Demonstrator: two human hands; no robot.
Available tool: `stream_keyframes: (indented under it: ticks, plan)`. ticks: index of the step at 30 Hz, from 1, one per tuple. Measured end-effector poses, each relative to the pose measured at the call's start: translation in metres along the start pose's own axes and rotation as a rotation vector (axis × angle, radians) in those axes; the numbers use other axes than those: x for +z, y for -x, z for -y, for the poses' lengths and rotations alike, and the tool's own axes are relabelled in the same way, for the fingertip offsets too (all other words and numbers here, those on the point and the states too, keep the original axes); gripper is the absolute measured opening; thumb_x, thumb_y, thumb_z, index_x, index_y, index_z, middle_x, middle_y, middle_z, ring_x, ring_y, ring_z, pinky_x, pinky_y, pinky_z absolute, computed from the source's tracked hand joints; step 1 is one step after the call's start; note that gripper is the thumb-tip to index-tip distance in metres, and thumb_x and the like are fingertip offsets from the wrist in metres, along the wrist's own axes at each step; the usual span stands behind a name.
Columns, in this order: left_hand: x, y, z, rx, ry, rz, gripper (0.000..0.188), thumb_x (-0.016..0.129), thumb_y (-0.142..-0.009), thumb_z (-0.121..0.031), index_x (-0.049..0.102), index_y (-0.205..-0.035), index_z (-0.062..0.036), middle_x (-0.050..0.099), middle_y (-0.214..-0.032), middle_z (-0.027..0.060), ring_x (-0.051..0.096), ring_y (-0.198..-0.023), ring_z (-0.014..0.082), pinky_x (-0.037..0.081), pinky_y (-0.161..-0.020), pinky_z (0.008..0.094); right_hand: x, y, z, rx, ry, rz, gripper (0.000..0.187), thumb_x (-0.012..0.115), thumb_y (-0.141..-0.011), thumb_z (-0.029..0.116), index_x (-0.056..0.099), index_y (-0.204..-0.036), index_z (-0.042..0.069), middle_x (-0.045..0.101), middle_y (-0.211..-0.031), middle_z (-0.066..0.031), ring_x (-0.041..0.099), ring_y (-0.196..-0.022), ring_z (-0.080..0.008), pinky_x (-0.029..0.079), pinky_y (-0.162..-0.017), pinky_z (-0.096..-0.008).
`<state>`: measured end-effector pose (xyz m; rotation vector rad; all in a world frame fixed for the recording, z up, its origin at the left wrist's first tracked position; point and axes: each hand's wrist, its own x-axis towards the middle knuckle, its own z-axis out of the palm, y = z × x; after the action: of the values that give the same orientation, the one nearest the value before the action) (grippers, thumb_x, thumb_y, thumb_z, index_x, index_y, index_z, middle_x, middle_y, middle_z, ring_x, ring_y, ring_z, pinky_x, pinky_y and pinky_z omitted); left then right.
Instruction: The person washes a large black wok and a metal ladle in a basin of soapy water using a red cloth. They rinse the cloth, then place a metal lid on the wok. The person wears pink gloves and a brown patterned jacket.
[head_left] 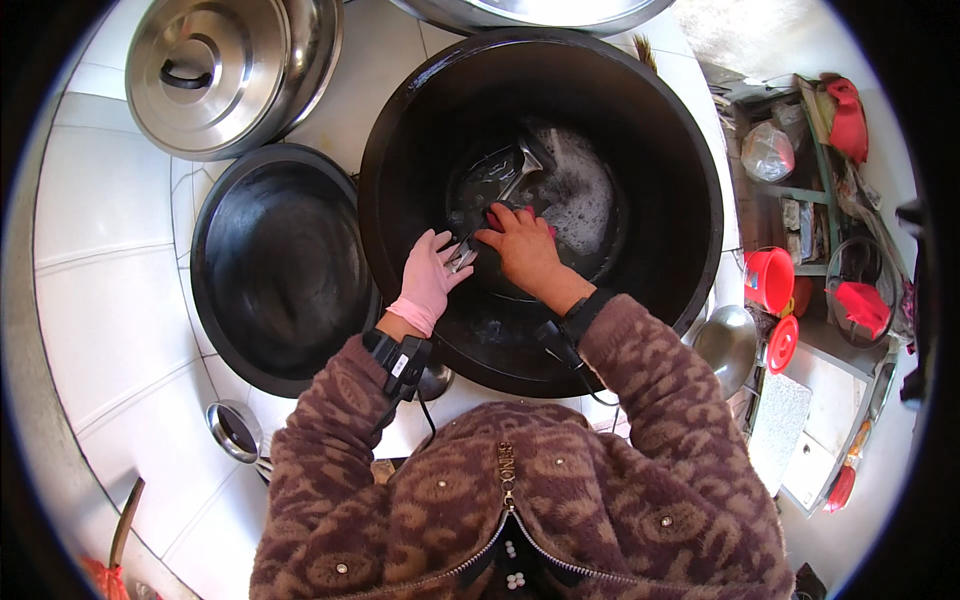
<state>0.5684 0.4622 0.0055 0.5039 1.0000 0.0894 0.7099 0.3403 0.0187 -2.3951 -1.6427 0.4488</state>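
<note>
A large black basin (680,190) holds shallow soapy water (583,195) with white foam. Inside it, a long-handled metal utensil that looks like a ladle (520,178) slants away from me; its exact head shape is hard to make out. My left hand (428,275), in a pink glove, grips the handle's near end. Over the middle of the handle, my bare right hand (525,250) presses a pinkish-red cloth (548,226), mostly hidden under curled fingers. Both hands are above the water, close together.
To the left stands a shallower black basin (285,270), with a lidded steel pot (210,75) behind it. A small metal pan (235,430) lies at near left. Rightward are a steel bowl (727,348), a red bucket (768,278) and cluttered shelves (810,195).
</note>
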Motion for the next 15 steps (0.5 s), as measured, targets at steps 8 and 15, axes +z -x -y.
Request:
stream_keyframes:
  ticks: [8,15]
  plan:
    - [-0.009,-0.004,0.004,0.003,0.023,0.076,0.056,0.039,-0.099,-0.043,0.042,-0.139,-0.0034,0.052,-0.128,0.0161,0.050,-0.115,0.0281,0.046,-0.092,0.0396,0.002,0.025,0.037,-0.147,-0.095,0.082,0.042,0.063,-0.077,0.010,0.069,-0.114,0.028,0.044,-0.142,-0.0114,0.050,-0.117,-0.0371,0.044,-0.091,-0.0480]
    - [-0.006,-0.003,0.004,0.013,-0.009,0.044,0.058,0.038,-0.100,-0.040,0.036,-0.142,0.0008,0.054,-0.127,0.0189,0.059,-0.107,0.0303,0.049,-0.090,0.0388,0.008,0.016,0.002,0.068,-0.139,0.053,0.047,0.062,-0.077,0.009,0.066,-0.119,0.029,0.045,-0.140,-0.0090,0.051,-0.115,-0.0359,0.046,-0.091,-0.0453]
